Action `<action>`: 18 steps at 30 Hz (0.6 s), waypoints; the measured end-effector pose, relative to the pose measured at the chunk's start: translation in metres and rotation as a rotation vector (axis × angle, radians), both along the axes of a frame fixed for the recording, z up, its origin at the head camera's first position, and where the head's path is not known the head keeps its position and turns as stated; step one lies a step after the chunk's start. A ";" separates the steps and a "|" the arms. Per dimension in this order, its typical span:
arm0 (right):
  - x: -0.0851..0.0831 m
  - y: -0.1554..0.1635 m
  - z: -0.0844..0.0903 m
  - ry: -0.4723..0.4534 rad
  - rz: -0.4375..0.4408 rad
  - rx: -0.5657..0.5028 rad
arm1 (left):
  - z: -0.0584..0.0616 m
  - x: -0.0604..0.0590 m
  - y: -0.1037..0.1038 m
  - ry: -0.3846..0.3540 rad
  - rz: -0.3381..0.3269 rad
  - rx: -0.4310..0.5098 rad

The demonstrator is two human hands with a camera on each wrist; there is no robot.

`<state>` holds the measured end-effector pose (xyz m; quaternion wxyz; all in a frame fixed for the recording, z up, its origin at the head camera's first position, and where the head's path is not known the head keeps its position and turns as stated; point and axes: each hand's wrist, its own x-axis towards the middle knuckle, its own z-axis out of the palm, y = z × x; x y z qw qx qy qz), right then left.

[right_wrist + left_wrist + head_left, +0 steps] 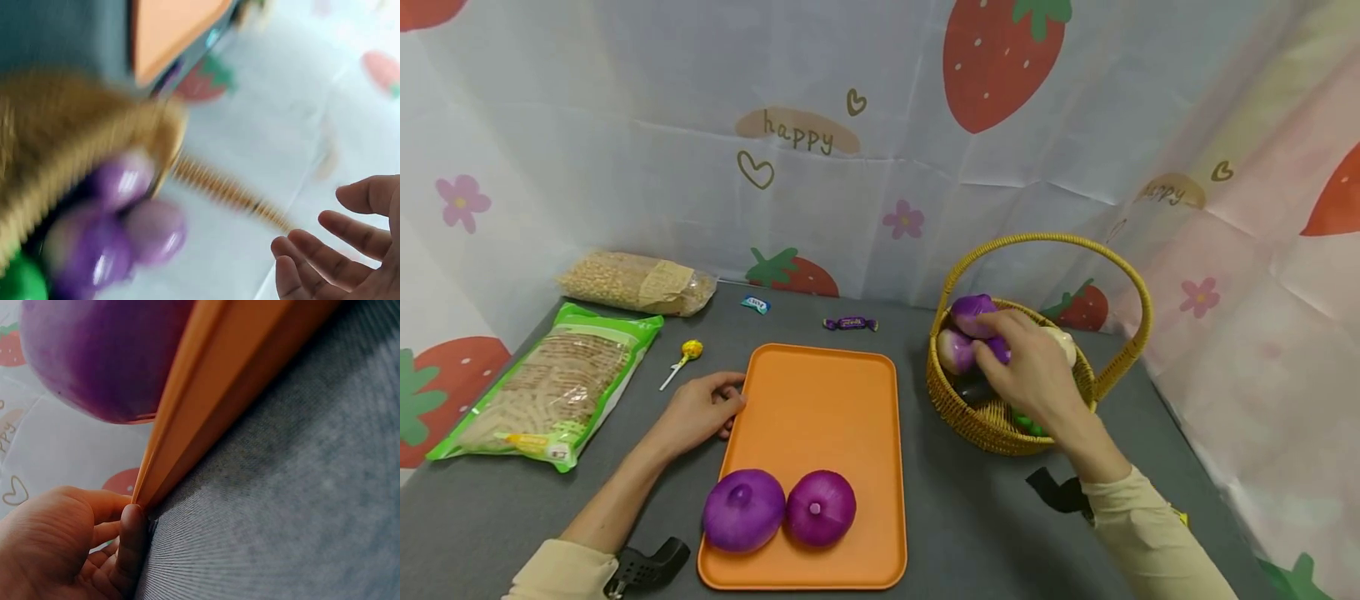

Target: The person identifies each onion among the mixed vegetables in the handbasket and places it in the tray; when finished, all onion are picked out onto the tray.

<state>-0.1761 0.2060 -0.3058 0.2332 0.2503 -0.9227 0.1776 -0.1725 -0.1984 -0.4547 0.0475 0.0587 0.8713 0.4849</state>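
Purple vegetables (973, 315) in basket (992, 425) under right hand (1030, 371), fingers spread; left hand (700, 410) touches tray (820, 400) edge.

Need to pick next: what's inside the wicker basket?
Wicker basket holds purple-and-white toy vegetables, a white one and something green; the right hand covers the rest.

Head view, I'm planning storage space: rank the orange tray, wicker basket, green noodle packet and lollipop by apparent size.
1. Orange tray
2. Green noodle packet and wicker basket: too alike to rank
3. Lollipop
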 end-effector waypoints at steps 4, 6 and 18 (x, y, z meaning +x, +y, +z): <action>-0.033 0.022 0.010 -0.168 -0.160 0.050 | -0.002 0.000 -0.001 0.004 -0.007 0.008; -0.046 0.027 0.012 -0.267 -0.211 0.092 | -0.002 0.000 -0.001 0.009 -0.010 0.009; -0.091 0.018 0.001 -0.619 -0.208 0.269 | -0.001 0.000 -0.002 0.017 -0.010 0.023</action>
